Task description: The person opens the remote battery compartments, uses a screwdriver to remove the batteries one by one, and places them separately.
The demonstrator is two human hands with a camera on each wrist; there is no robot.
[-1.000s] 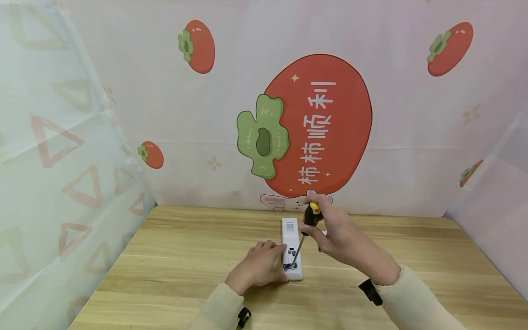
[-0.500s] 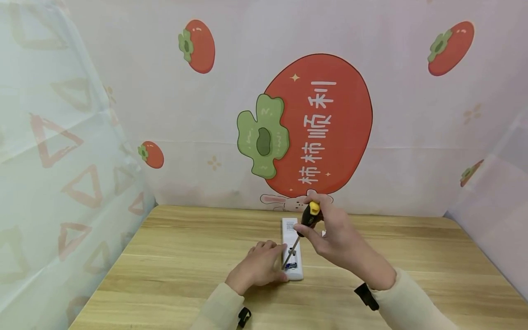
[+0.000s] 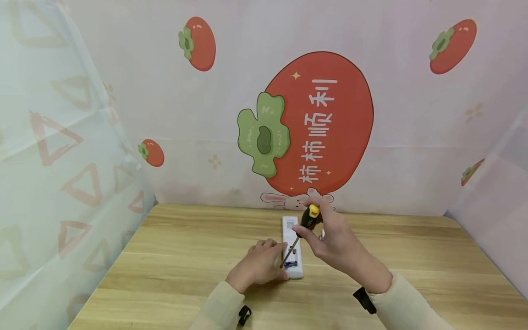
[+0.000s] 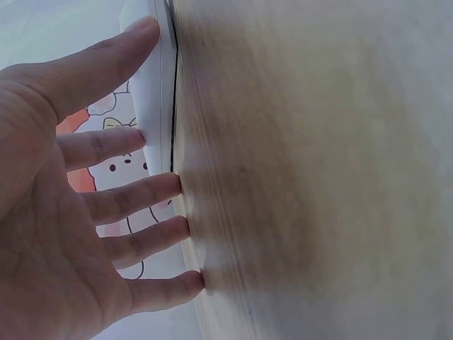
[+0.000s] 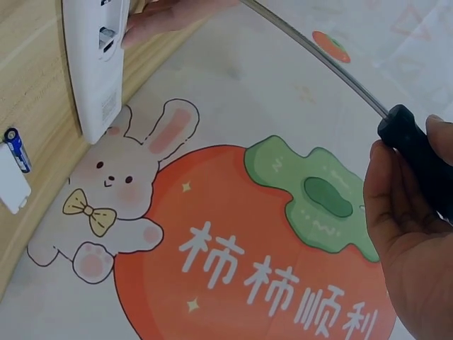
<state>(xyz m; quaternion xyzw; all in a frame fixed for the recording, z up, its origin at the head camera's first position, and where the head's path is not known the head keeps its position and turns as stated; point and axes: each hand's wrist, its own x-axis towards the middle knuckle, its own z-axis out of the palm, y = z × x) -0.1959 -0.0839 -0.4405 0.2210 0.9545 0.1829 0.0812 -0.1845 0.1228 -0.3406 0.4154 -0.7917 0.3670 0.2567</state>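
Note:
A white remote control (image 3: 290, 229) lies back side up on the wooden table, its battery compartment uncovered with a blue battery (image 3: 291, 264) lying crosswise at the near end. My left hand (image 3: 256, 266) is against the remote's left side. In the left wrist view, its thumb and index finger touch the remote's edge while the other fingertips rest on the table. My right hand (image 3: 339, 243) grips a screwdriver (image 3: 310, 217) by its black and yellow handle. The shaft slants down left, and its tip is near the compartment's left edge beside my left hand; whether it touches is unclear.
Beyond the remote, in the right wrist view, a loose blue battery (image 5: 17, 150) and a white battery cover (image 5: 13, 185) lie on the table (image 5: 39, 92). A printed cloth (image 3: 206, 105) hangs behind the table's far edge.
The screwdriver's tip has shifted left from the battery to the compartment's left edge, and its shaft leans more. My right hand moved slightly left. My left hand kept its place on the remote.

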